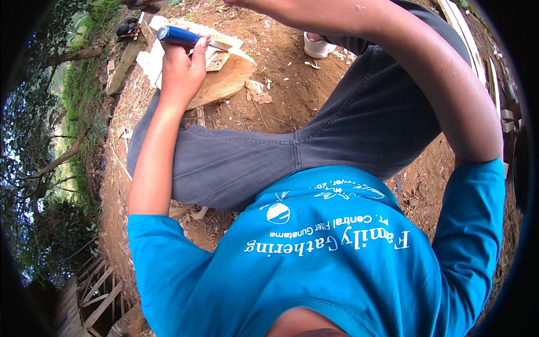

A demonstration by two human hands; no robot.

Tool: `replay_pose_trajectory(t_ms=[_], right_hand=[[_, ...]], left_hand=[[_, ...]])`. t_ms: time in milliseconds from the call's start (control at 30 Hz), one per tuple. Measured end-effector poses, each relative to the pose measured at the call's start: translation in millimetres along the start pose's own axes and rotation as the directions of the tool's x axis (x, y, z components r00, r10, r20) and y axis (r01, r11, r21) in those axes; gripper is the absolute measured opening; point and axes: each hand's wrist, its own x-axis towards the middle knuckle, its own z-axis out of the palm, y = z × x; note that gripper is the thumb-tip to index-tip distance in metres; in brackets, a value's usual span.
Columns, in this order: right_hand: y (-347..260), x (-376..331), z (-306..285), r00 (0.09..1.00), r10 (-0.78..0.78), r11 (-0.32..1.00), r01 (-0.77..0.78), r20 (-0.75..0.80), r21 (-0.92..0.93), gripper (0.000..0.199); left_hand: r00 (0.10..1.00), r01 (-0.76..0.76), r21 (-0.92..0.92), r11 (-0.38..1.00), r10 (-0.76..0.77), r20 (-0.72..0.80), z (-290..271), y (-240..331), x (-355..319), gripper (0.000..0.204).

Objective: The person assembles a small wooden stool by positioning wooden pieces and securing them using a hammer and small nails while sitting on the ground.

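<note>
My left hand [184, 72] is closed around a blue-handled chisel [181, 36], with the butt pointing left and the thin blade running to the right. The blade lies close over a pale piece of wood [238, 44]; whether its edge touches cannot be made out. Under them is a flat, light-brown slab of wood [227, 81] on the ground. My right arm reaches across the top, and only the wrist end of my right hand [247, 3] shows; its fingers are cut off by the upper edge. A dark brown object [145, 5], partly cropped, is at the top left.
My legs in dark trousers [236, 163] spread around the work. Brown soil [286, 84] is strewn with wood chips. A light shoe [318, 46] is at the top middle. A thick timber [124, 66] lies at left beside greenery; long boards [466, 36] lie at right.
</note>
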Motion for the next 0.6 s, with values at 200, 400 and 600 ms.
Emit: replay_pose_trajectory(t_ms=[200,400,600], right_hand=[[3,2,8,1.0,0.004,0.987,-0.004,-0.001,0.162,0.039],[2,1,15,0.996,0.085,0.994,-0.086,0.006,0.062,0.038],[9,4,13,0.985,0.093,0.991,-0.105,0.148,0.079,0.038]], left_hand=[[0.998,-0.048,0.199,0.979,0.055,-0.027,-1,-3,-1,0.026],[0.998,-0.026,0.218,0.976,0.038,-0.051,2,5,-3,0.016],[0.992,-0.12,0.267,0.956,0.129,-0.016,4,5,0,0.028]])
